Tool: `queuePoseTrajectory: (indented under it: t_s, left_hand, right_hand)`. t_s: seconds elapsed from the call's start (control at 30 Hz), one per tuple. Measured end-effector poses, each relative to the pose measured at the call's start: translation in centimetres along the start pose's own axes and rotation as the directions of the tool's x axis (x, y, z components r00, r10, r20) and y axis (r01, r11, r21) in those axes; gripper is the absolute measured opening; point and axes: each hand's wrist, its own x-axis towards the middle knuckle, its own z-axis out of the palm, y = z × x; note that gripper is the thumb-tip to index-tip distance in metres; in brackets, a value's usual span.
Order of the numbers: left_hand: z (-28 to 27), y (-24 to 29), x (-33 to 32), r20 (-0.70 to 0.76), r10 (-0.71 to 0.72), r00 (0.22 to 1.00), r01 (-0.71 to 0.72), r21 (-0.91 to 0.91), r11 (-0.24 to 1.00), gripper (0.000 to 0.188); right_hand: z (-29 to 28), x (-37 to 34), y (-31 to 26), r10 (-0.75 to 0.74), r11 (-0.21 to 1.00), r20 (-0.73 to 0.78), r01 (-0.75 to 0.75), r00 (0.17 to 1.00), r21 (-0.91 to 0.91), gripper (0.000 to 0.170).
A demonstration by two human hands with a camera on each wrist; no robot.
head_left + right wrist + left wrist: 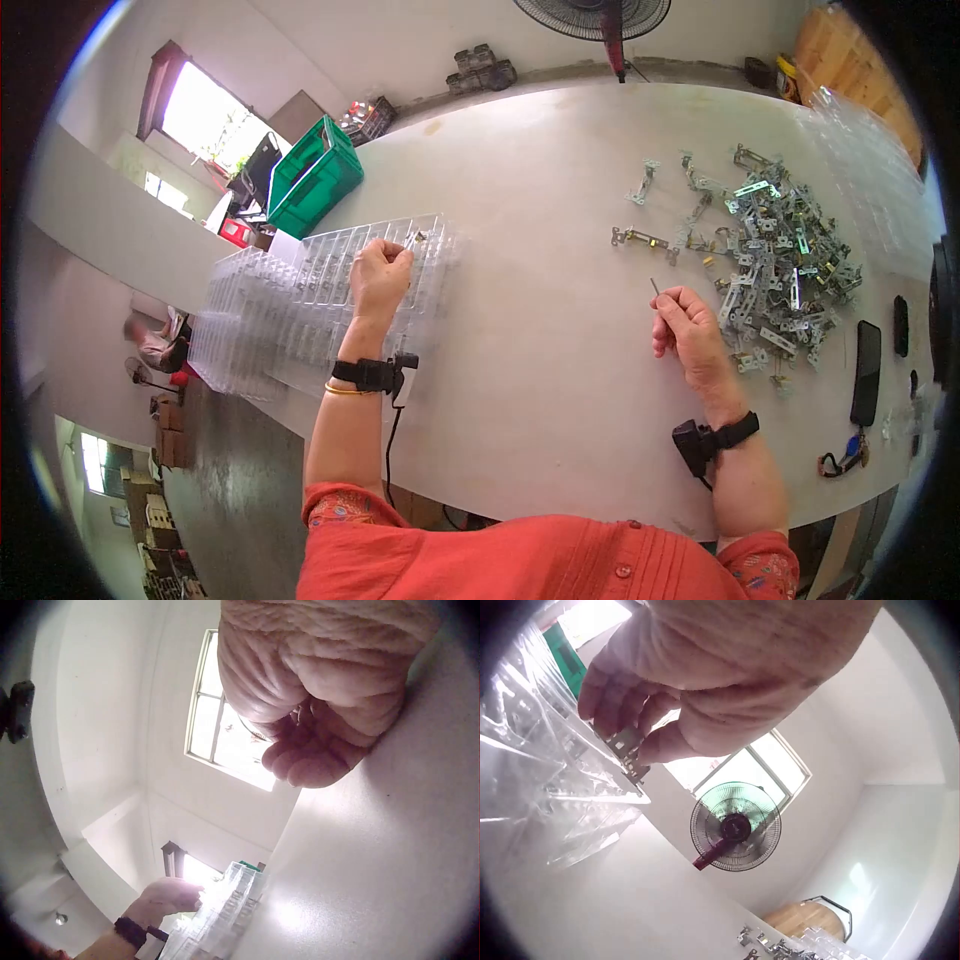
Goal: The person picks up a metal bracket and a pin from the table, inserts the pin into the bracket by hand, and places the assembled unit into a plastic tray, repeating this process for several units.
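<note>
My left hand [380, 282] pinches a small metal bracket [628, 752] between thumb and fingers, over the top of a clear plastic compartment tray [325, 240]. Several such trays lie stacked and side by side at the table's left. On the other side, my right hand [690, 330] is held over the table with its fingers curled round a thin metal rod [655, 286], whose end sticks out past the fingertips. In the right wrist view the curled fingers [307, 761] hide most of it. Right of this hand spreads a heap of metal brackets [790, 250], some with brass-coloured parts.
A green crate [315, 175] stands behind the trays. Clear plastic sheets [870, 170] lie at the back right. A phone [866, 375] and a keyring [845, 458] sit near the right edge. A fan [600, 15] stands beyond the table; a person [158, 345] sits far left.
</note>
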Motion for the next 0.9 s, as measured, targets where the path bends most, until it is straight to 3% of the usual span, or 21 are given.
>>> queuePoseTrajectory:
  t_s: [0.27,0.6,0.7,0.8,0.87,0.9]
  left_hand:
    - [0.4,-0.2,0.6,0.033,-0.004,0.999,-0.002,0.185,0.983,0.022]
    - [1.6,-1.1,1.0,0.082,0.064,0.995,-0.082,0.235,0.968,0.027]
    - [1.5,-0.3,0.4,0.108,0.059,0.992,-0.081,0.213,0.974,0.025]
    - [1.3,1.0,-0.1,0.099,0.051,0.994,-0.057,0.061,0.997,0.023]
    - [0.8,4.1,-1.6,0.071,0.216,0.974,-0.215,-0.016,0.976,0.019]
    - [0.7,6.2,-2.7,0.086,0.222,0.971,-0.219,-0.042,0.975,0.019]
  right_hand:
    - [0.1,-0.1,-0.1,-0.002,1.000,-0.012,0.002,1.000,-0.006,0.015]
    - [0.2,-0.2,-0.3,0.001,1.000,-0.015,-0.002,1.000,-0.027,0.016]
    - [0.1,0.0,0.1,-0.010,1.000,-0.005,0.010,1.000,-0.006,0.016]
    - [0.1,0.0,-0.1,0.023,1.000,-0.003,-0.023,1.000,0.019,0.016]
    - [0.1,-0.1,-0.2,0.028,1.000,-0.023,-0.028,0.999,0.001,0.016]
    - [0.2,0.0,-0.2,0.029,1.000,-0.014,-0.029,0.999,-0.011,0.016]
